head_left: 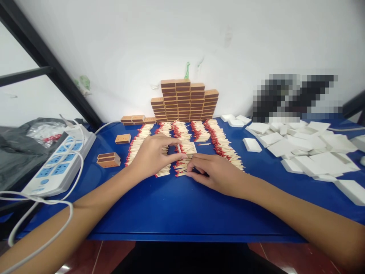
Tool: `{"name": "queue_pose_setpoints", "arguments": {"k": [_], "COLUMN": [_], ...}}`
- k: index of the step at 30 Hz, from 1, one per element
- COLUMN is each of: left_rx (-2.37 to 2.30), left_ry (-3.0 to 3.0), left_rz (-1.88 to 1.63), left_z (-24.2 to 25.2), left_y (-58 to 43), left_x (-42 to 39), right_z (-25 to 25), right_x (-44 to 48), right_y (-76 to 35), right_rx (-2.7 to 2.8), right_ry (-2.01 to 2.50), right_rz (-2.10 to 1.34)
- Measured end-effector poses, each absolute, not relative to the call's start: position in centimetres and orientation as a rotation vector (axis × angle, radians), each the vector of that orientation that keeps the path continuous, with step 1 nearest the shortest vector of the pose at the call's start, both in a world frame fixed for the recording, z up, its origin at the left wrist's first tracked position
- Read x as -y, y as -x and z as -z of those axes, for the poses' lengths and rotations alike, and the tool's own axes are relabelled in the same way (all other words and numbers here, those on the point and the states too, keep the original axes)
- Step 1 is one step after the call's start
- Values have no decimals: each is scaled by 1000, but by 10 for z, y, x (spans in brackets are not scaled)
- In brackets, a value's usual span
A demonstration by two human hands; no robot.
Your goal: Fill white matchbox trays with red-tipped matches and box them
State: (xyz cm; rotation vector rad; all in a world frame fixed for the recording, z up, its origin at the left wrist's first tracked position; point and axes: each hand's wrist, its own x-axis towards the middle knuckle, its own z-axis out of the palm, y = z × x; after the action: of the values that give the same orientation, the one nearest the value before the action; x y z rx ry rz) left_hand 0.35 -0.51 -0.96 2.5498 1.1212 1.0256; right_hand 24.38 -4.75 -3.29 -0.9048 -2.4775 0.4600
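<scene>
At far left on my feed I see a power strip [61, 161], then loose boxes [108, 160] on the blue surface [171, 213]. The left hand [152, 152] pinches one end of a white tray [179, 148], which sits at the middle row of matches [180, 131]. Just beside it, the right hand [216, 169] curls its fingers at the row's near end; I cannot tell whether it grips any. Empty-looking trays [302, 146] heap farther right. I judge the step as filling the tray; the next move calls for keeping the red heads aligned.
</scene>
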Motion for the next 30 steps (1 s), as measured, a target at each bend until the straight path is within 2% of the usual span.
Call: {"name": "queue_pose_setpoints", "arguments": {"k": [20, 30], "left_rx": [-1114, -981], "left_ry": [-2572, -2574], "left_rz": [-995, -955], "left_z": [10, 9], "left_y": [-3, -9], "left_x": [4, 13], "right_z": [24, 12], "right_x": [49, 34], "right_y": [-246, -265], "right_rx": [2562, 2267], "right_ry": [945, 1093], "right_rz": [-593, -143]}}
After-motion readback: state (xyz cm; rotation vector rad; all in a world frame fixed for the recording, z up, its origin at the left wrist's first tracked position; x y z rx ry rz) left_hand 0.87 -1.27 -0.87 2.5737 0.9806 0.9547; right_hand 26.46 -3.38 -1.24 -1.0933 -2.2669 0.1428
